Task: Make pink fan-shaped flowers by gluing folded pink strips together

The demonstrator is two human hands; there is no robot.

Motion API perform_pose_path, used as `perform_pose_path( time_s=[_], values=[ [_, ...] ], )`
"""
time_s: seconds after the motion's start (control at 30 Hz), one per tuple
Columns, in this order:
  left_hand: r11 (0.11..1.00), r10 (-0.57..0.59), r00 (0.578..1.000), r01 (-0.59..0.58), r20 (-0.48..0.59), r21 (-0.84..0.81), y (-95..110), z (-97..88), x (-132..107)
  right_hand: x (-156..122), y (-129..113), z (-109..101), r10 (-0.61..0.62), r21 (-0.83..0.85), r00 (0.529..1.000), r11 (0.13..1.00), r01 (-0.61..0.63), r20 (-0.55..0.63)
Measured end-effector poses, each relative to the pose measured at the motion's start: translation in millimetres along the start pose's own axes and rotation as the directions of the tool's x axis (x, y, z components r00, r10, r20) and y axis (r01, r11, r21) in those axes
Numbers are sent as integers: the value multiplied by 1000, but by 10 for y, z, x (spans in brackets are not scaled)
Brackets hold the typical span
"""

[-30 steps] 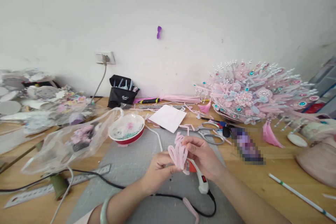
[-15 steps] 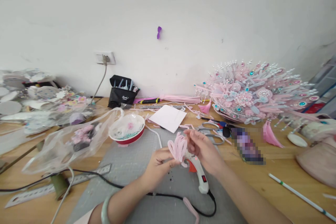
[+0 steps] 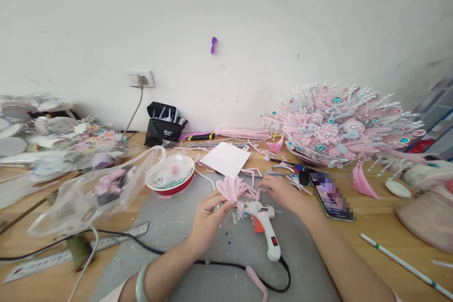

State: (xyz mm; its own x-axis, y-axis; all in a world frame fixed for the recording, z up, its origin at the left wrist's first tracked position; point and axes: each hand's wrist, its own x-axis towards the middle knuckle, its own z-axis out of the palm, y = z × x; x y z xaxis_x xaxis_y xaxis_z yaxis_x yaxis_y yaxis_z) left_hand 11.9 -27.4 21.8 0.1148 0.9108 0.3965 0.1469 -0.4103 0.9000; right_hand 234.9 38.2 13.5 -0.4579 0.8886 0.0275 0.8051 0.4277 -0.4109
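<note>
Between the thumb and fingers of my left hand (image 3: 211, 214) is a bundle of looped pink pipe cleaner (image 3: 231, 188), its loops fanning upward. A loose strand of it runs right toward my right hand (image 3: 281, 192), whose fingertips are pinched together at the strand's end. Just below both hands, a white glue gun (image 3: 271, 236) with an orange trigger lies on the grey cutting mat (image 3: 170, 231). Strings of dried glue cling around its nozzle.
A red-rimmed bowl of beads (image 3: 170, 193), a white card (image 3: 226, 159), scissors (image 3: 281, 170) and a phone (image 3: 331, 198) lie around the mat. A large pink beaded headdress (image 3: 336, 127) stands back right. The black cord (image 3: 152, 247) crosses the front.
My right hand has moved right, away from the bundle, drawing a strand out sideways. My left hand has shifted slightly left, and the loops have spread wider.
</note>
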Motion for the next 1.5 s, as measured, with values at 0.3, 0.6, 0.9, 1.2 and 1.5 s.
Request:
perform_pose_path(
  time_s=[0.3, 0.6, 0.9, 1.2, 1.5],
  values=[
    [1000, 14, 1000, -14, -16, 9, 42, 12, -2, 12, -25, 21, 105, -112, 994, 988, -105, -9],
    [998, 53, 998, -52, -17, 20, 2, 3, -15, -12, -19, 61, 176, -108, 984, 979, -175, 3],
    [992, 108, 990, -102, -87, 69, -17, -9, -67, -21, 5, -27, 298, 52, 954, 954, -296, -41],
    [985, 158, 984, -152, -83, 77, -56, -8, -75, -67, -350, -141, 338, 805, 937, 531, -263, 83],
    [969, 232, 973, -231, 2, 87, -27, 15, -87, -163, -714, -52, 285, 964, 958, 265, -36, -43]
  ],
)
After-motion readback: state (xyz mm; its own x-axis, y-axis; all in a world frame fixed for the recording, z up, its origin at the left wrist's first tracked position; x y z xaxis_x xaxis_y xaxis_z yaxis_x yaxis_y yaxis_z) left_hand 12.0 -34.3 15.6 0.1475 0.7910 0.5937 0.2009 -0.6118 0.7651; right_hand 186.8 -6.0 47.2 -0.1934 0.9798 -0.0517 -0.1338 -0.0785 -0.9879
